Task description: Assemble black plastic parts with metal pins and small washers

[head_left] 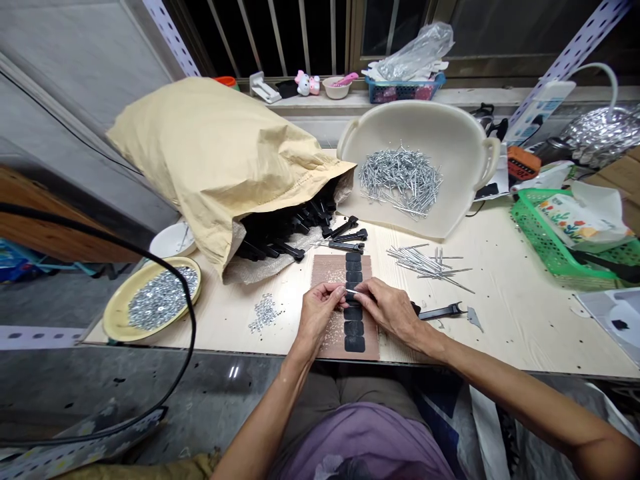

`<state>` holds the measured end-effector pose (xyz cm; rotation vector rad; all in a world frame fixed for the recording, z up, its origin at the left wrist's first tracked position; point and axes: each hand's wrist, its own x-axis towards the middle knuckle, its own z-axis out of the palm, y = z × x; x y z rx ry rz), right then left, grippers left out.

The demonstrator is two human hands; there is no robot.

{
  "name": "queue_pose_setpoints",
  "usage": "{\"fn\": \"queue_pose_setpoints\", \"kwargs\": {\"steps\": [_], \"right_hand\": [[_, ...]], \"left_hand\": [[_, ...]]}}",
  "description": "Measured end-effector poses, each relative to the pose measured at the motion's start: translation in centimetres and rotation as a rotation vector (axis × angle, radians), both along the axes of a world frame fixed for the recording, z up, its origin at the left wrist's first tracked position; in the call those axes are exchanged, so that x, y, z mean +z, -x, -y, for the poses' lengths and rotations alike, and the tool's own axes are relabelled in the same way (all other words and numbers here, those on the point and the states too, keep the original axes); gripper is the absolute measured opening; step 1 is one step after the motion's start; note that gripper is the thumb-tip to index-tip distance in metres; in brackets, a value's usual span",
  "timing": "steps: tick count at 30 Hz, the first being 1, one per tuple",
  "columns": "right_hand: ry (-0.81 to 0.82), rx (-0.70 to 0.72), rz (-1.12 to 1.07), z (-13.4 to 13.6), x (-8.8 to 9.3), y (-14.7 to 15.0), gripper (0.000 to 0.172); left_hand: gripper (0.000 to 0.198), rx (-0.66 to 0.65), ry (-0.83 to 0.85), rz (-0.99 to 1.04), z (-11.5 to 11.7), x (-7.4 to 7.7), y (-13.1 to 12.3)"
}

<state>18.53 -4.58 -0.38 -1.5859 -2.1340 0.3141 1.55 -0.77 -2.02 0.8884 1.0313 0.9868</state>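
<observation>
Between my hands is a thin silvery metal pin (pixel 351 291), lying nearly level above a brown board with a column of black pads (pixel 355 328). My right hand (pixel 387 305) pinches the pin between thumb and forefinger. The thumb and fingers of my left hand (pixel 321 308) are pressed together at its other end; anything small inside them is hidden. Left of the board lies a little heap of small metal pieces (pixel 265 313). A loose pile of metal pins (pixel 430 262) is beyond my right hand, and a black plastic part (pixel 443 311) lies beside that wrist.
A tan sack (pixel 215 153) spills black plastic parts (pixel 310 217) onto the table. Behind stands a whitish scoop-shaped basin (pixel 460 147) holding many pins. At left is a yellow bowl (pixel 114 321) of small metal pieces; a green basket (pixel 545 257) sits right. A black cable (pixel 193 320) hangs at left.
</observation>
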Motion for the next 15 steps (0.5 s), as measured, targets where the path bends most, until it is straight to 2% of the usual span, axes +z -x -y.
{"fn": "queue_pose_setpoints", "kwargs": {"steps": [4,6,10,12,15], "right_hand": [[-0.110,0.019,0.101,0.0,-0.4,0.1,0.022],[-0.103,0.018,0.083,-0.2,-0.5,0.1,0.025],[0.205,0.038,-0.240,-0.7,0.0,0.1,0.034],[0.273,0.077,-0.333,-0.9,0.4,0.0,0.034],[0.125,0.057,-0.217,-0.8,0.7,0.0,0.023]], "left_hand": [[0.028,0.012,0.019,0.023,0.0,0.0,0.0],[0.028,0.014,0.003,0.006,0.1,0.1,0.0],[0.027,0.020,-0.022,-0.024,0.0,0.5,0.2],[0.026,0.016,-0.012,-0.016,-0.1,0.6,0.3],[0.026,0.015,0.011,0.011,-0.3,0.6,0.3]]}}
